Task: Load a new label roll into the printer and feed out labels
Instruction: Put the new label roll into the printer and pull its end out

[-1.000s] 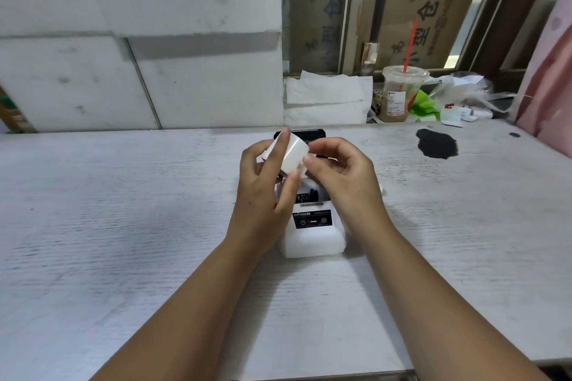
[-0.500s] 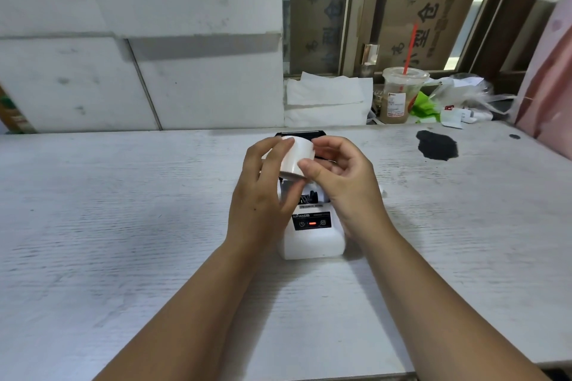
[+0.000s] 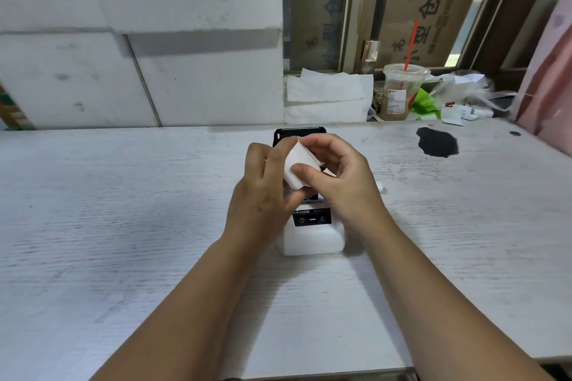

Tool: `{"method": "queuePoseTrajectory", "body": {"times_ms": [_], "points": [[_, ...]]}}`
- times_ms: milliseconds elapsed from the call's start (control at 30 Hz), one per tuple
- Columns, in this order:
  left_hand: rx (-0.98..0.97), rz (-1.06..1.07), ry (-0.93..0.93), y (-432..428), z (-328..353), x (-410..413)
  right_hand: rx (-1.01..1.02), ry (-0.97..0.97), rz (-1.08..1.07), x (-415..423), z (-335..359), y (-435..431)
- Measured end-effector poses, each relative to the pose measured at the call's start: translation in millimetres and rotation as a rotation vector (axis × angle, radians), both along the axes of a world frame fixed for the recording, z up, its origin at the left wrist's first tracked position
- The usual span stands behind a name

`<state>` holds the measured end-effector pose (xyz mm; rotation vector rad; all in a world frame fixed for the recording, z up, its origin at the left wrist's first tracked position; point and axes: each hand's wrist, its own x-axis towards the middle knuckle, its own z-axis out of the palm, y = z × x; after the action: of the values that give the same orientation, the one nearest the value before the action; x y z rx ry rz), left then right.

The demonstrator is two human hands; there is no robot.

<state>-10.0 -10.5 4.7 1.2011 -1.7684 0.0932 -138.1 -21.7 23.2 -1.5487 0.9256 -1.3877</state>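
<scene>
From the head camera, the roll is held up in both hands directly over the printer, which stands on the table close in front of the person. The printer's black lid stands open behind the hands, so the bay lies below and slightly behind the roll; the bay itself is hidden by the hands. The roll looks tilted, its axis running roughly from lower left to upper right, though its ends are mostly covered. The left hand wraps the roll's left side, fingers curled around it and closed in a grip. The right hand is half curled, its thumb pressed on the roll's face and its fingers arched over the top edge, apparently pinching the loose end of the paper; whether a label is lifted free I cannot tell. Both hands are equally near the bay. I judge the step to be freeing the leading edge before the roll goes down into the bay, which would call for levelling its axis across the printer first.
</scene>
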Motion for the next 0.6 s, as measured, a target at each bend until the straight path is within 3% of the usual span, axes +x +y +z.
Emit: {"method": "queuePoseTrajectory", "body": {"times_ms": [200, 600], "points": [[0.025, -0.136, 0.124, 0.3, -3.5, -0.8, 0.007, -0.004, -0.061, -2.2, 0.9, -0.1], [0.032, -0.057, 0.172, -1.5, -4.3, -3.3, -0.05, 0.029, -0.166, 3.2, -0.2, 4.3]]}}
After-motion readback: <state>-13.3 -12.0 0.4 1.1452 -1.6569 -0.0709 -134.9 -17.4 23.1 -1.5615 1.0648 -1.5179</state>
